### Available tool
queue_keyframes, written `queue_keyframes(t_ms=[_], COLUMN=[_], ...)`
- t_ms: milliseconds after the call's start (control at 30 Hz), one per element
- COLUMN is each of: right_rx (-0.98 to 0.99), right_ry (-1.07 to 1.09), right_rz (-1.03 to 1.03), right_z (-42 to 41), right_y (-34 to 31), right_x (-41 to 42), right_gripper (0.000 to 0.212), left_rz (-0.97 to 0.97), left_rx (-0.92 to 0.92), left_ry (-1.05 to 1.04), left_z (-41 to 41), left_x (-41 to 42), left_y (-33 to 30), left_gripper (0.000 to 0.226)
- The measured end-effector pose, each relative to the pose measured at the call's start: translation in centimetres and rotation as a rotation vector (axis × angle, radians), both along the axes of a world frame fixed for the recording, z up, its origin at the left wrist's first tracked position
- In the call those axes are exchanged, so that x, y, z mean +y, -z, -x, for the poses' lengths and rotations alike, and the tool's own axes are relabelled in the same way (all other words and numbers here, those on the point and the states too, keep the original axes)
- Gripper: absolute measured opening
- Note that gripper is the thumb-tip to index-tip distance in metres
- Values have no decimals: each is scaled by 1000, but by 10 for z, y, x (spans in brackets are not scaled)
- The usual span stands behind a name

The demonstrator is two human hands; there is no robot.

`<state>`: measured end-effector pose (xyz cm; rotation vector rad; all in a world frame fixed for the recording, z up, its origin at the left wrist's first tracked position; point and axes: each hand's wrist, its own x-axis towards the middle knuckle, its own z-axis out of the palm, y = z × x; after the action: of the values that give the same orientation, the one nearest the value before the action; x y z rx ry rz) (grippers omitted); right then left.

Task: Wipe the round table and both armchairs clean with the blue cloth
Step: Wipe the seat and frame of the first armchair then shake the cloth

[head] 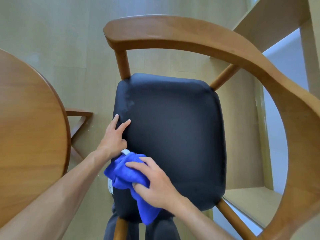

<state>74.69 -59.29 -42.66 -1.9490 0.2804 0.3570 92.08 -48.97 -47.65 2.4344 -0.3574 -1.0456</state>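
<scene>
A wooden armchair [173, 34] with a curved back rail stands below me, its black padded seat [173, 127] filling the middle of the view. My right hand [155, 182] holds a bunched blue cloth [124, 175] against the seat's near left corner, thumb curled under it. My left hand [115, 135] rests on the seat's left edge with two fingers stretched out flat. A pale smudge shows on the seat's far left corner. The round wooden table [29, 129] lies at the left.
A wooden table leg brace [78, 118] sticks out beneath the table between it and the chair. Pale wood floor [52, 32] surrounds everything. A light wooden shelf unit [270, 18] and a low ledge stand at the right behind the chair.
</scene>
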Motion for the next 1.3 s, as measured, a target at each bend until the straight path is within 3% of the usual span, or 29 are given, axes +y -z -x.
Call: queue_keyframes(t_ms=[67,100,233,433,533,700,833,900,1033,1133,1233,1300], right_rx=[23,44,262,184,254,144,349,485,563,491,489,400], right_ry=[160,214,75,391,321,373,728,777,609,490,507,602], right_rz=[-113,-77,605,820,904,808,171,69,103,130,143,340], right_z=[-3,-4,12,29,23,12,17,13,-2,-7,-10,-14], right_y=[-1,1,25,41,49,48,40,38,31,22,9,-1], right_x=[-18,-29,-58,-29,-8,-13,-54,-64,-63,-53,-49,-53], right_gripper=[50,50,60,51,49,60,79,75,28,27,28,33], left_rz=[3,0,1,2,-26,-59,-58,-55,-56,-60,-59,-56], left_rx=[11,16,43,29,8,22,20,12,3,7,11,12], left_ry=[-8,-7,-14,-20,-5,18,19,20,8,12,11,10], left_z=[-3,-4,-1,2,4,1,1,3,3,3,2,2], left_x=[1,1,2,2,0,-2,0,0,-1,-1,-1,0], left_y=[0,-1,1,3,3,1,0,1,0,-1,-2,-2], left_gripper=[72,71,69,69,70,72,72,74,74,74,72,71])
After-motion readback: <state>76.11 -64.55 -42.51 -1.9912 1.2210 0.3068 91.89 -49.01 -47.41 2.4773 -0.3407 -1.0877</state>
